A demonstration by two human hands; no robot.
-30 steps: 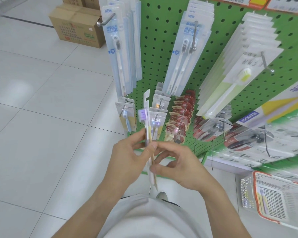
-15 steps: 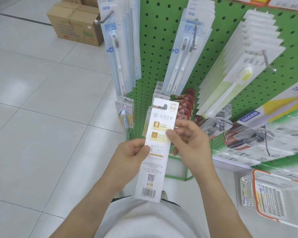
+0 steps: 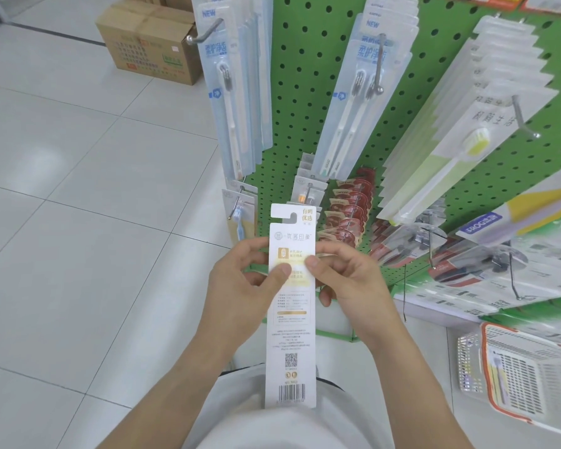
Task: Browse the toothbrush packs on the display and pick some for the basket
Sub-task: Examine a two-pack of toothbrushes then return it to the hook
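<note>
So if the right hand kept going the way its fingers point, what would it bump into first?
The right hand points left, its fingers already pinching the toothbrush pack. Past the pack, it would probably meet the left hand, which holds the other edge. Depth is hard to judge from one view.

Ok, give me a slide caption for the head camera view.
Both hands, left and right, hold a toothbrush pack back-side up before the green pegboard display.
</note>
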